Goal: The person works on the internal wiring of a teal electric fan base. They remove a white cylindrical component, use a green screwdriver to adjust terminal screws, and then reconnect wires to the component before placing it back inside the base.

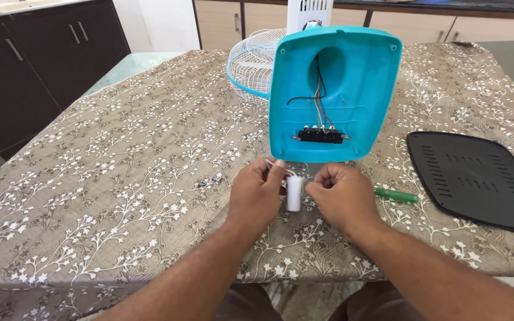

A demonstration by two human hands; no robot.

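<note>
Two thin wires (272, 163) half-hidden by fingers (278, 169)

Single head-worn view, looking forward and steeply down across the cloth-covered table (108, 178) from its near edge. Close range: forearms enter from bottom; cabinets (43, 53) fill the top edge.

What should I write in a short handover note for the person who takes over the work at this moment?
Left hand: closed on thin white wires above the small white cylinder.
Right hand: closed, touching the cylinder's other side.
Turquoise fan base: tipped up with its inside open, loose wires running to a black switch block.
Done: black bottom cover is off and lies to the right; green screwdriver beside the right hand; small screws left of the hands.
Left: cylinder is not mounted in the base; cover still off.
</note>
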